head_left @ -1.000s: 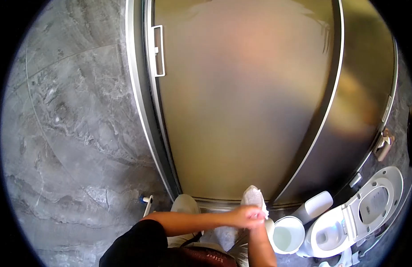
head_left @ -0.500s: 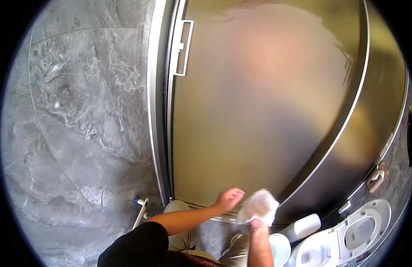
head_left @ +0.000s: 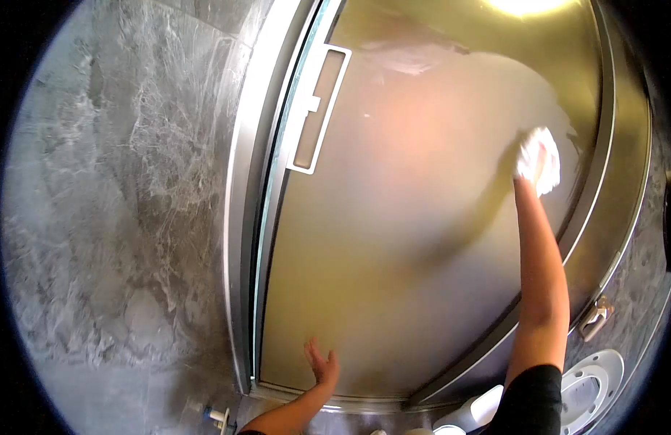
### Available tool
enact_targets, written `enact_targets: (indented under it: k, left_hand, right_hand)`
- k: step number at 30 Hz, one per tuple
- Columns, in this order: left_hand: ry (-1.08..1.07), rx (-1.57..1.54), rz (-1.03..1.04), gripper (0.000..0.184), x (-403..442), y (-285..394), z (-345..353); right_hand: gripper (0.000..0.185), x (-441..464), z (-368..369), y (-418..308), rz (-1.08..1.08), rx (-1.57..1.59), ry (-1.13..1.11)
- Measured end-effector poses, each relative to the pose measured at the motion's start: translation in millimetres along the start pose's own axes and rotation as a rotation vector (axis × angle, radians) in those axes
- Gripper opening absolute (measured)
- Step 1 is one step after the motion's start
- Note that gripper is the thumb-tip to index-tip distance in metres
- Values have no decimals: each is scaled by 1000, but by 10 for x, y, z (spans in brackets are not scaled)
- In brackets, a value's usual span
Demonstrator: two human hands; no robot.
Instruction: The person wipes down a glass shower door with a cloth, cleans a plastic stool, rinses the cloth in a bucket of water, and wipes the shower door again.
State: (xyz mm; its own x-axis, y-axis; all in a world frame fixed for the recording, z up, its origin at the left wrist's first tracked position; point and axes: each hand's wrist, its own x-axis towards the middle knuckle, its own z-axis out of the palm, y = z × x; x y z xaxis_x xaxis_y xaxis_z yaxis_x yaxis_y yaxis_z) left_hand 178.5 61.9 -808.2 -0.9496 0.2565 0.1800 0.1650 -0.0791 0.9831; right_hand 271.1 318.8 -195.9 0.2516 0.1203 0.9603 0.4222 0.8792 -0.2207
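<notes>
A white cloth [head_left: 543, 154] is bunched over my right hand [head_left: 523, 183], which holds it up against the frosted glass door [head_left: 393, 239], near the door's right side. Most of the right hand's fingers are hidden by the cloth. Low down by the left part of the door, my left hand [head_left: 322, 365] has its fingers spread and nothing in them. Whether it touches the glass I cannot tell. High on the left side of the door is a white rectangular handle [head_left: 321, 109].
Grey marble-patterned tiles [head_left: 125, 181] cover the wall on the left. A pipe fitting [head_left: 218, 417] sticks out low beside the frame. At the lower right are a toilet seat [head_left: 612, 371], a white bin [head_left: 484, 407] and a wall-mounted holder [head_left: 597, 319].
My right hand has risen with the cloth from the door's bottom to its upper right. My left hand has moved left and down, its fingers now spread. The view has shifted.
</notes>
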Motion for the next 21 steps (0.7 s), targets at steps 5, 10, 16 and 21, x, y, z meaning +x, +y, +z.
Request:
enact_targets:
  k: [5, 10, 16, 21]
  left_hand:
    - [10, -7, -199, 71, 86, 139, 15]
    - [51, 15, -184, 73, 87, -113, 129]
    - [40, -61, -241, 71, 84, -187, 301]
    - [66, -69, -211, 69, 64, -98, 302]
  right_hand:
    - [43, 30, 516, -1992, -700, -342, -207]
    - [50, -424, 682, -2692, -1240, 7, -146]
    - [48, -255, 908, -2887, -1163, 198, -300]
    - [46, -270, 751, -2837, -1215, 149, -397]
